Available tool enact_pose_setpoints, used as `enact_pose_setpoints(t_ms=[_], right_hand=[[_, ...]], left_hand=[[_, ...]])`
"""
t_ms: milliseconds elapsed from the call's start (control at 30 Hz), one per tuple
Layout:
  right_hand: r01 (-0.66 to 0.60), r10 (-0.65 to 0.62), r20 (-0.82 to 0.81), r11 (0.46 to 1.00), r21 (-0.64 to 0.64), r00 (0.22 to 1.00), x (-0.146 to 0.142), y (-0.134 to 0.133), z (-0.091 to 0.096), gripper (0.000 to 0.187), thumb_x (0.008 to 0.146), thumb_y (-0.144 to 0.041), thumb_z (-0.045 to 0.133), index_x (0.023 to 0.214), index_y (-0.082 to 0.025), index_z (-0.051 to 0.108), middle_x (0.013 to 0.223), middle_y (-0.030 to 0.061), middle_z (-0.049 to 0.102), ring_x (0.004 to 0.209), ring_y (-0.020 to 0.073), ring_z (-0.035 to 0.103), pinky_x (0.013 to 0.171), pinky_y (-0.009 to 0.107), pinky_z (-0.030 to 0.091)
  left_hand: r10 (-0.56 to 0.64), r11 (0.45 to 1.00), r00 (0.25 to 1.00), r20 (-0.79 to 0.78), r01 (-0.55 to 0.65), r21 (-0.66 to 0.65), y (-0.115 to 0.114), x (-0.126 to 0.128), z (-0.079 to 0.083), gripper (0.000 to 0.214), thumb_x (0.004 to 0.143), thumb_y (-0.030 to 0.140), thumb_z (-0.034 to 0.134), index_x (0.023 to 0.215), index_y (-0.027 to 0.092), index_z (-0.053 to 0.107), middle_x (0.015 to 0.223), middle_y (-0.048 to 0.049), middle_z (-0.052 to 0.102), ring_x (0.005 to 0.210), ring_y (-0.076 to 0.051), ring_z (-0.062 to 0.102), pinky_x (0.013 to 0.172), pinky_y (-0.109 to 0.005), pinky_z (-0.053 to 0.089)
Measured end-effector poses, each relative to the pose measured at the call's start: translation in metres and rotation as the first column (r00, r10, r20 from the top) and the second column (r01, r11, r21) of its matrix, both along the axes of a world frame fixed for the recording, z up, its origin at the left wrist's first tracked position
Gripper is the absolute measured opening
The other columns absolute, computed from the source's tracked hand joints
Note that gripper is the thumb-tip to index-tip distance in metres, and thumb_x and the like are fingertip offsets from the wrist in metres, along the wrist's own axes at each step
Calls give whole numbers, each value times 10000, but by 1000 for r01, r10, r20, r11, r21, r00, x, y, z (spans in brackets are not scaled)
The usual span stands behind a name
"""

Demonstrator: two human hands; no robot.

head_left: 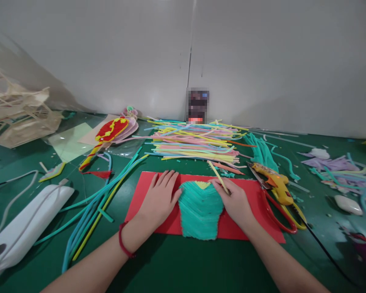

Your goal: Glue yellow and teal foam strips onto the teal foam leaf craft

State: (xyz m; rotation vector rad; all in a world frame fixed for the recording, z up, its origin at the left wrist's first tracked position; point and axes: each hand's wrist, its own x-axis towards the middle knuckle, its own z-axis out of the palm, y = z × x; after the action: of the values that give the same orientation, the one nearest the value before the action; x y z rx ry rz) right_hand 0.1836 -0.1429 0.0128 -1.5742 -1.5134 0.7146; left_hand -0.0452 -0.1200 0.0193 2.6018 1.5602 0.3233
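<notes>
A red sheet (234, 232) lies in front of me, with a teal piece (200, 211) made of fuzzy strips in a V pattern on it. The piece has a small yellow triangle (203, 184) at its top edge. My left hand (162, 197) rests flat on the sheet, fingers spread, its thumb against the teal piece's left edge. At the upper right edge of that piece, my right hand (233, 199) is closed around a thin pale-yellow, pencil-like stick (217, 174), which slants up to the left. My fingers partly hide the stick's lower end.
Red-handled scissors (280, 213) and a yellow glue gun (282, 189) lie at the right, overlapping the sheet's edge. Behind is a pile of coloured pipe cleaners (198, 140). A white power strip (30, 224) and loose strips (100, 203) lie left; a phone (197, 106) leans on the wall.
</notes>
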Motion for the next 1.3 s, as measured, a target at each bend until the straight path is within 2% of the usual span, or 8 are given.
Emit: enact_pose_setpoints(t_ms=[133,333,533,667,800,900,1067,1300], right_hand=[[-29,29,-11,1000,0,1000,-2,-1,0,263,845,-426,539,864,-228,710,932,61,732,903,233,668,784,332,517],[-62,62,-3,998,9,998,-2,-1,1,244,842,-419,541,859,-239,705,920,51,736,889,234,675,777,339,521],[-66,61,77,996,65,995,-1,-3,8,304,922,-415,430,968,-221,660,920,55,691,884,198,640,778,310,488],[-10,-13,187,992,125,982,1,-8,12,349,962,-387,327,841,-212,604,806,44,646,770,176,617,693,280,461],[-15,-34,369,992,129,929,2,-11,9,289,955,-356,337,827,-210,551,836,61,620,792,197,602,689,295,440],[-18,-9,406,998,60,914,0,-11,6,291,957,-349,322,790,-218,520,786,46,614,739,193,602,654,290,432],[-28,19,398,999,17,917,-2,-12,5,305,953,-370,323,765,-222,511,718,33,619,679,185,609,598,271,417],[-59,46,432,998,16,901,-5,-17,7,309,955,-364,334,776,-214,536,736,39,640,688,178,624,570,255,392]], left_hand=[[-24,998,1000,12,23,57,-5,4,2,359,958,314,374,1246,168,531,1371,-125,510,1281,-274,448,1076,-517,319],[-60,994,989,137,47,99,-9,7,6,172,921,258,470,973,173,611,1324,-121,540,1255,-257,470,1084,-533,309],[-10,1000,957,291,9,4,-3,5,0,68,892,192,526,874,184,591,1265,-89,562,1196,-236,516,1003,-479,431],[1,1000,945,326,5,-19,-2,5,-2,91,884,201,553,958,188,605,1248,-79,568,1146,-220,550,961,-411,478],[-10,994,978,211,-14,109,-13,10,4,226,905,283,525,1095,171,576,1188,-102,608,1090,-253,576,922,-421,490],[-5,988,993,117,-13,156,-24,15,7,276,910,342,505,1113,166,568,1138,-115,630,1027,-269,600,847,-418,510],[-39,997,995,88,32,76,-26,16,7,224,885,246,547,1093,169,573,1075,-93,648,980,-253,607,827,-405,509],[-20,1000,984,177,18,11,-20,14,4,227,883,175,543,1110,181,560,1088,-73,646,993,-232,607,854,-385,510]])
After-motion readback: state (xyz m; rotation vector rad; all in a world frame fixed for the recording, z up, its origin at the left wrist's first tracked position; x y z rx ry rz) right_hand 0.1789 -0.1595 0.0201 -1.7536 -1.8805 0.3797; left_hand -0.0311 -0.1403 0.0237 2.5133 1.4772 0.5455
